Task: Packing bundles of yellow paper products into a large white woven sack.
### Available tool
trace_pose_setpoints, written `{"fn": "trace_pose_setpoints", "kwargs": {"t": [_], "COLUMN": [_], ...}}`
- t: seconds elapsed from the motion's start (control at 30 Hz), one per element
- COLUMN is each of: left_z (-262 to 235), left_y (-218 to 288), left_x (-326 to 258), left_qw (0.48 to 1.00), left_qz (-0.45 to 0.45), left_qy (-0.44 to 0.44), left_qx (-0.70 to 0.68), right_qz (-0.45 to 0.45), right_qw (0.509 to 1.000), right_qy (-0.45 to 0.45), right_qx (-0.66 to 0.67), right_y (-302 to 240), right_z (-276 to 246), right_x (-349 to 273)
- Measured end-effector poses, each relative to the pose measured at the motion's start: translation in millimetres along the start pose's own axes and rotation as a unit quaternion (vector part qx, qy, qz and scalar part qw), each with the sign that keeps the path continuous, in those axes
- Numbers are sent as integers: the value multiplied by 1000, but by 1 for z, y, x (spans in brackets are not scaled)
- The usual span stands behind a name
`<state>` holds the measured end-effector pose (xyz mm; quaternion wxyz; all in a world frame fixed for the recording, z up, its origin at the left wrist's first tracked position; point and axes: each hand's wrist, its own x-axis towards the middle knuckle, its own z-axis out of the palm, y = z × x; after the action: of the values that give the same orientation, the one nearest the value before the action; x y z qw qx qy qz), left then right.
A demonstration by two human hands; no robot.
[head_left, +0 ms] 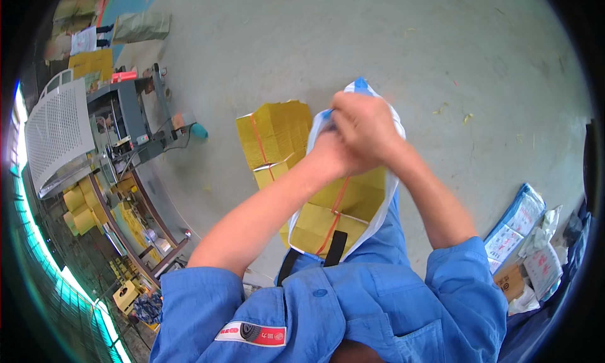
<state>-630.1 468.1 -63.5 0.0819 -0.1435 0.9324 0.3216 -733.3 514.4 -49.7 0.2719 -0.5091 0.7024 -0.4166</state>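
Note:
In front of my body stands a white sack with blue bands [378,221], its mouth facing up. Bundles of yellow sheets [328,221], bound with red strap, show inside it. My right hand [368,120] is closed in a fist at the sack's far rim, gripping the gathered edge. Crossing beneath it, my left hand [335,152] reaches over the sack's mouth; its fingers are hidden behind the right hand. Just left of the sack, another yellow bundle [272,136] with red strap rests on the floor.
A grey machine [129,120] with a perforated panel [60,136] stands at the left, with yellow stacks [85,202] below it. Folded printed sacks [517,221] lie on the floor at the right. A person [82,41] is at the far left, near a greenish sack [142,28].

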Motion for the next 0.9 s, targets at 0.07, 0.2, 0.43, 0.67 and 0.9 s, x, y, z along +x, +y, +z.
{"fn": "trace_pose_setpoints", "kwargs": {"t": [0.07,0.2,0.43,0.67,0.9], "left_z": [-17,-12,-2,5,-2], "left_y": [-1,-14,-16,-5,-7], "left_x": [-3,-4,7,-11,-14], "left_qw": [992,991,993,995,996], "left_qz": [-37,-56,-18,8,26], "left_qy": [-119,30,3,-12,-11], "left_qx": [29,-115,-113,-99,-79], "right_qz": [-74,-113,-77,-78,-56], "right_qw": [997,994,995,993,996], "right_qy": [26,-4,53,78,45], "right_qx": [5,6,25,37,55], "right_y": [-32,-57,-48,-39,-37], "right_z": [-4,-22,-27,-28,-32], "right_x": [-7,-41,-42,-41,-53]}}
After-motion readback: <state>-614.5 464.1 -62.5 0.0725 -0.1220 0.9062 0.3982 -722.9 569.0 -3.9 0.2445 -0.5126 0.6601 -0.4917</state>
